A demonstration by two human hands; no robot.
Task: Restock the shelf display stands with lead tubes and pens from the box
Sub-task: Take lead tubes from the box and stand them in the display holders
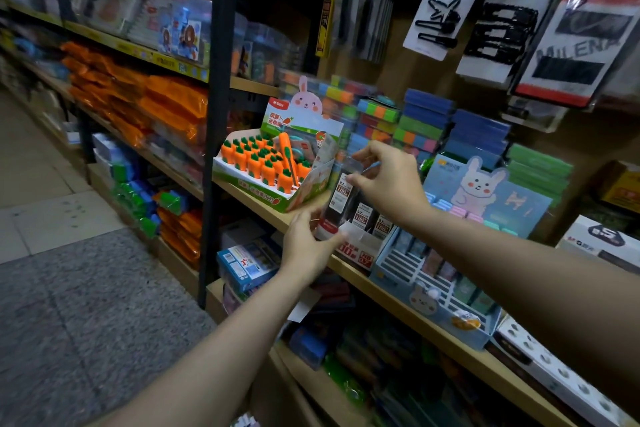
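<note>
**Lead tube going into the small stand**

While the left hand curls round the lower end of the dark, clear-cased lead tube with a white label, the right hand pinches its top between thumb and fingertips; neither hand is open. The tube stands nearly upright at the centre of the frame, over the left end of the small white cardboard display stand with red print, where more labelled tubes already stand in a row.

The step in hand looks like seating this tube in the stand. The next move probably calls for lining its base up with a free slot and lowering it straight.

Room is tight. The orange carrot-eraser display box sits just left of the tube, and the pale blue rabbit-printed stand is just to the right. The stand sits near the front edge of the wooden shelf board, so a sideways nudge could push it off. The supply box is not identifiable.
</note>
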